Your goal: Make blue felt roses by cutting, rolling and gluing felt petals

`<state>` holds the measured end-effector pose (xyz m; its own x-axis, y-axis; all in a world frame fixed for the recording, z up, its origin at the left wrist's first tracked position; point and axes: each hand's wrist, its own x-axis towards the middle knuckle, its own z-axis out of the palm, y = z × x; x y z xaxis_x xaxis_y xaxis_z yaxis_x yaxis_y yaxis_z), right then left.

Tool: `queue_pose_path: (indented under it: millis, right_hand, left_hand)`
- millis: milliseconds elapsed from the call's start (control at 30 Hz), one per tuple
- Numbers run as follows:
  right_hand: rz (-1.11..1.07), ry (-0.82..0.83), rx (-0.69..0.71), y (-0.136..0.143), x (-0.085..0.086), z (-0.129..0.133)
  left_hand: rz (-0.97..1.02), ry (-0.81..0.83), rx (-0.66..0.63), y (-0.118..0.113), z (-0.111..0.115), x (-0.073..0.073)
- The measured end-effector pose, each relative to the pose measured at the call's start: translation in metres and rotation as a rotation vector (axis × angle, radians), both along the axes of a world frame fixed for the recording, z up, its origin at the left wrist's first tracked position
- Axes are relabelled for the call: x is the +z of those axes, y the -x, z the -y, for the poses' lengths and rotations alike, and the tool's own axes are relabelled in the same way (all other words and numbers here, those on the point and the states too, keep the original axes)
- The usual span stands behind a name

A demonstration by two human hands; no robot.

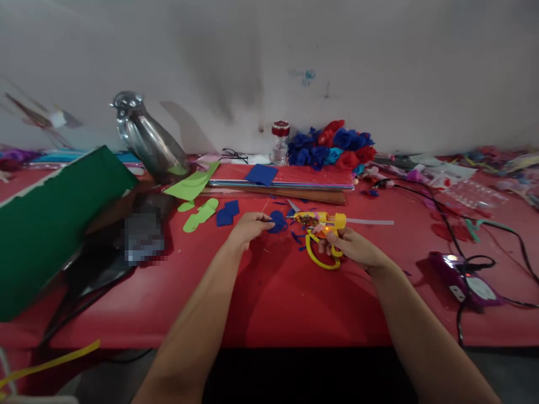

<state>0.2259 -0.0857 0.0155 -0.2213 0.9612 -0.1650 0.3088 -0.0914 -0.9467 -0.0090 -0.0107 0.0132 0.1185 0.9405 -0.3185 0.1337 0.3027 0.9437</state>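
My left hand [251, 229] pinches the edge of a round blue paper piece [278, 221] above the red table [269, 303]. In my right hand [351, 246] is a yellow glue gun [320, 220], its nozzle pointing left toward the blue piece and a pale glue stick [370, 221] sticking out behind. Yellow-handled scissors [322, 261] lie just under the gun, partly hidden by it. Small blue scraps [300, 240] are scattered beside them. Left of my left hand are folded blue pieces [228, 213] and light green cut pieces [201, 216].
Behind stand a metal jug [149, 137], a red-lidded jar [280, 143] and a heap of blue and red paper flowers [332, 147]. A green box [63, 219] and dark bag [96, 269] are left. At right, a purple power strip [467, 280] trails black cables.
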Motion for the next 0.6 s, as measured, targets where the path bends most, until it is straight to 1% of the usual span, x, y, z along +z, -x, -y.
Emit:
queue_pose_path:
  millis: [100,200,267,367,467,533,600]
  right_hand:
    - [0.019,-0.001,0.028,-0.004,0.002,0.000]
    - [0.052,-0.006,0.049,-0.005,0.003,0.002]
    - [0.040,-0.013,0.069,-0.002,0.003,0.004]
    - [-0.035,-0.002,0.104,0.010,0.003,0.008]
    - [-0.058,0.008,0.149,0.026,0.002,0.010]
    - [-0.016,0.015,0.196,0.033,0.003,0.010]
    - [0.070,0.007,0.238,0.038,0.004,0.008]
  left_hand:
    - [-0.058,0.032,-0.030,0.006,0.001,0.002]
    - [-0.087,0.084,-0.010,0.013,0.003,0.004]
    - [-0.090,0.108,-0.004,0.020,0.007,0.004]
    - [-0.077,0.157,-0.055,0.032,0.015,0.002]
    - [-0.111,0.128,-0.083,0.040,0.020,-0.002]
    - [-0.158,0.090,-0.092,0.042,0.021,-0.004]
    - [-0.204,0.057,-0.100,0.042,0.019,-0.006]
